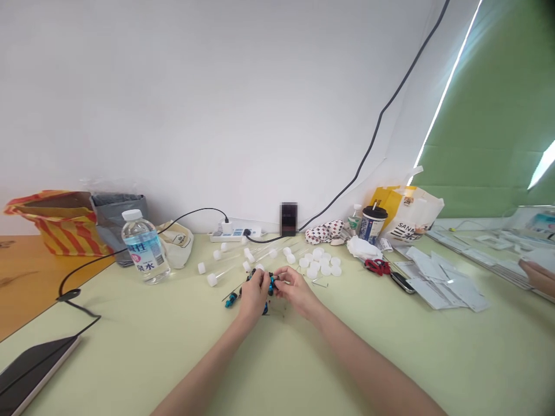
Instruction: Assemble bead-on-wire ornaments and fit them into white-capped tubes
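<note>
Over the table, my left hand [252, 299] and my right hand [296, 292] meet with their fingers closed. Between the fingertips is a small blue-and-black part [272, 283], gripped from both sides; its exact kind is too small to make out. Another blue-and-black piece [231, 300] lies just left of my left hand, beside a thin dark rod. Below the fingers a further blue piece [265, 309] shows, partly covered by my left hand. Beyond the hands lie several clear tubes with white caps [212, 279] and a cluster of loose white caps [319, 262].
A large water bottle [146, 248] and bags stand at the left, near a cabled tablet-like device [34, 370]. A power strip [234, 233] lies by the wall. Rightward are red-handled scissors [377, 266], a lidded cup [372, 225], white cards [437, 280] and another person's hand [537, 278].
</note>
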### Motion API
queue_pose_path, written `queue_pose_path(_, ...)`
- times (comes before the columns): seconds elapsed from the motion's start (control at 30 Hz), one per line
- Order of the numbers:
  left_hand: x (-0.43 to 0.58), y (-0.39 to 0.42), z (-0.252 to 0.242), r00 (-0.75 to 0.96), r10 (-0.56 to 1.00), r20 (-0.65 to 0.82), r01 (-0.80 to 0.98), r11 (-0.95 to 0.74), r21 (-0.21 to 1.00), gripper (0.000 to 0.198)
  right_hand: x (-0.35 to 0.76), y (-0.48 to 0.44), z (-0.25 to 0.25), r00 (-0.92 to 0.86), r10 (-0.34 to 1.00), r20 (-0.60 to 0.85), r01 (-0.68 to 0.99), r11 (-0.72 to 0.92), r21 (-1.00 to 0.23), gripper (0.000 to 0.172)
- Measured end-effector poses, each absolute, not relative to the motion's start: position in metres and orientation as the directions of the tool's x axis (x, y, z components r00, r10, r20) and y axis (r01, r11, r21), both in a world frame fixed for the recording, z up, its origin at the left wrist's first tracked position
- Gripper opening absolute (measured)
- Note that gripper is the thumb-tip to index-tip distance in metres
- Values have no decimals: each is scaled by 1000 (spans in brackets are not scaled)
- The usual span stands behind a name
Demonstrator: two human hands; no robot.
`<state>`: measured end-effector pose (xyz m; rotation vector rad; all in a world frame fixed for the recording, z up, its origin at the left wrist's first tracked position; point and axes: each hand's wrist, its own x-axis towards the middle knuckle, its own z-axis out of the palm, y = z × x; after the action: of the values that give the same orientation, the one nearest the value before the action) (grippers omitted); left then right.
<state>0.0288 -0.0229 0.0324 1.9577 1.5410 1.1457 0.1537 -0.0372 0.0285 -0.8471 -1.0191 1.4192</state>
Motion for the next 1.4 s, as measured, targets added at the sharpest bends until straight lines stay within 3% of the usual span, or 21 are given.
queue_pose_path(0.17,29,-21,31,55,932,358,614,-314,724,26,153,-38,31,-121,992,-36,-360,-77,-930,39)
queue_pose_path(0.3,29,-20,29,56,934,352,626,-307,717,27,154,-37,29,-97,994,50,-379,10,-925,41)
queue_pose_path(0.43,28,-19,29,64,938,340,609,-307,732,28,156,-35,27,-112,993,-40,-337,-76,-938,36)
queue_pose_path(0.57,26,-18,31,42,938,343,610,-296,735,27,158,-35,29,-106,993,47,-380,3,-925,40)
queue_pose_path(0.7,26,-19,31,46,934,353,604,-308,735,27,156,-37,30,-133,987,-90,-331,-130,-935,38)
queue_pose_path(0.87,26,-19,31,45,929,366,594,-320,738,28,156,-39,32,-156,987,46,-383,-18,-924,39)
queue_pose_path(0.93,27,-19,31,39,928,371,599,-319,734,28,156,-39,32,-184,983,27,-405,-51,-913,37)
queue_pose_path(1.0,28,-20,31,53,926,375,601,-330,728,28,155,-38,31,-174,985,-6,-363,-70,-929,34)
queue_pose_path(1.13,29,-21,32,58,930,363,602,-323,730,28,153,-38,29,-112,991,77,-316,38,-948,39)
queue_pose_path(1.4,30,-21,32,79,935,344,611,-319,725,28,155,-34,25,-127,992,-17,-428,-70,-901,39)
